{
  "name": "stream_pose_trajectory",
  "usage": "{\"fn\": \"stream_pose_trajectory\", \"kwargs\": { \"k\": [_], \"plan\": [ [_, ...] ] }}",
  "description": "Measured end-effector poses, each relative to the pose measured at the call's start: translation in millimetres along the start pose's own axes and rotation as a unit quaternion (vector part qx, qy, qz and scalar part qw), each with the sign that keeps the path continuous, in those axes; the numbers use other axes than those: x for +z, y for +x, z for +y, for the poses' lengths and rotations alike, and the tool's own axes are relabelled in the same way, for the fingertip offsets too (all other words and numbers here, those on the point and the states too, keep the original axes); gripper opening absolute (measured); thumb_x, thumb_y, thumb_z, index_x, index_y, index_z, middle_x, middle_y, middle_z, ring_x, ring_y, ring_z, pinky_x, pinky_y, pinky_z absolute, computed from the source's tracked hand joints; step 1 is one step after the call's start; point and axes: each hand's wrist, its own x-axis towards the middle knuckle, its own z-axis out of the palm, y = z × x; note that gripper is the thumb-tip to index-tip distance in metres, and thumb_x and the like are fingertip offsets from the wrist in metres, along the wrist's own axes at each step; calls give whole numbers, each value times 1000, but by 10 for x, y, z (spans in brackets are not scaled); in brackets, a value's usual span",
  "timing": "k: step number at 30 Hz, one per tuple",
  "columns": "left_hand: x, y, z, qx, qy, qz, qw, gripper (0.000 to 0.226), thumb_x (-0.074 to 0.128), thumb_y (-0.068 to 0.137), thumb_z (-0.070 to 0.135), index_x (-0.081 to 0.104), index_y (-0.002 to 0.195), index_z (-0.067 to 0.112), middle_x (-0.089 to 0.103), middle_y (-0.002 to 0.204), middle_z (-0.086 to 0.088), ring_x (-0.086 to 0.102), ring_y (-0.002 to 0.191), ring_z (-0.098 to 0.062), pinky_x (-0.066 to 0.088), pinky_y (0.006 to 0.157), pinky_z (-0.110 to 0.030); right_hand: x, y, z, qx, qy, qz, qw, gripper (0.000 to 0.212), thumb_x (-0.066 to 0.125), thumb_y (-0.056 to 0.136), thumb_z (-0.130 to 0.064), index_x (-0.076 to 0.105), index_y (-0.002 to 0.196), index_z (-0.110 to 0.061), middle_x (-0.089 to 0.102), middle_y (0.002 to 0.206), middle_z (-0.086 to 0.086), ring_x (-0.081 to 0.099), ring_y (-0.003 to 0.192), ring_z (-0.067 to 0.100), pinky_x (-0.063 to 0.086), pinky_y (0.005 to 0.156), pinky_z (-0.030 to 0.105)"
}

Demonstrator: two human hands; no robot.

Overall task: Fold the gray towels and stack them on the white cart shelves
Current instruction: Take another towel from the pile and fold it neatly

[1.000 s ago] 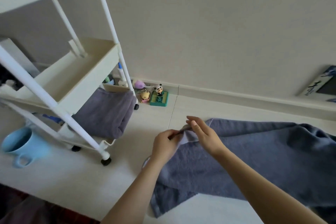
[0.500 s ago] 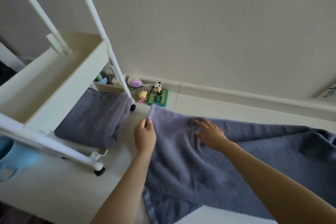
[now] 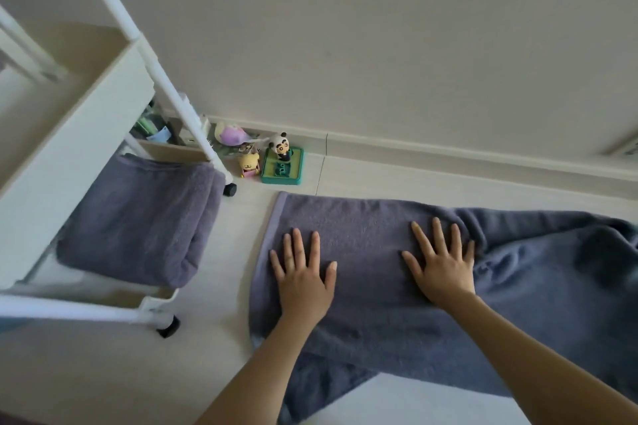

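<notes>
A large gray towel point(image 3: 362, 217) lies spread on the pale floor, flat at its left end and bunched in folds towards the right. My left hand point(image 3: 303, 272) presses flat on it near the left edge, fingers straight and spread. My right hand point(image 3: 442, 266) presses flat on it a little further right, beside the rumpled part. A second gray towel point(image 3: 141, 217), folded, sits on the bottom shelf of the white cart point(image 3: 83, 134) at the left. The cart's middle shelf shows nothing on it.
Small toys stand by the baseboard behind the towel: a panda figure on a green base point(image 3: 283, 166), a yellow figure point(image 3: 249, 164) and a purple one point(image 3: 229, 134). The cart's black casters point(image 3: 168, 326) rest close to the towel's left edge. The wall rises behind.
My left hand has let go of the towel's corner. That end now lies flat on the floor, and both hands have come down open on it. The view has tilted down and closer.
</notes>
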Motion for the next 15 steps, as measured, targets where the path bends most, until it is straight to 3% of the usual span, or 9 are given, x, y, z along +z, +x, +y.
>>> {"fn": "stream_pose_trajectory", "kwargs": {
  "k": [2,6,8,10,12,14,15],
  "plan": [
    [-39,149,-17,14,1,-24,1000,67,20,91,56,30,147,19,29,152,-18,28,140,-36,9,113,-56,-24,79,19,17,5,-11,1000,70,2,83,-73,-3,146,-45,-5,159,0,-10,144,34,-8,112,58],
    [-174,429,-6,46,-6,-51,998,63,9,95,56,-2,151,28,-10,159,-7,-12,146,-24,-13,115,-49,-132,235,51,14,29,-55,998,61,14,92,-63,-6,146,-44,-12,158,-1,-15,144,30,-12,112,55],
    [-273,445,17,35,-67,-65,995,59,18,99,49,4,151,28,-12,159,-5,-16,145,-20,-14,115,-48,-192,203,62,-5,47,-47,998,58,20,96,-57,3,148,-40,-6,159,-1,-11,145,25,-8,115,51],
    [-290,310,37,50,-111,-28,992,54,28,99,46,21,149,26,-2,160,-6,-7,146,-22,-9,116,-47,-208,42,63,-54,70,6,996,53,29,97,-51,23,147,-33,11,158,0,5,145,24,4,116,45],
    [-255,36,42,76,-141,42,986,46,39,95,45,47,136,24,27,153,-10,22,141,-30,12,114,-51,-192,-236,38,-118,116,69,984,50,36,92,-52,49,134,-28,41,146,3,35,131,30,25,106,45],
    [-214,-284,29,108,-190,121,968,33,46,87,43,62,107,22,54,121,-5,51,113,-25,37,97,-43,-91,-540,40,-168,148,122,967,47,41,84,-54,66,113,-27,63,114,0,51,103,25,42,87,42],
    [-186,-437,17,123,-211,152,958,24,50,85,41,61,95,22,56,104,1,55,99,-20,39,87,-34,-21,-690,61,-183,153,132,962,42,44,82,-55,68,105,-29,64,100,-4,50,94,20,45,80,38]
  ]
}}
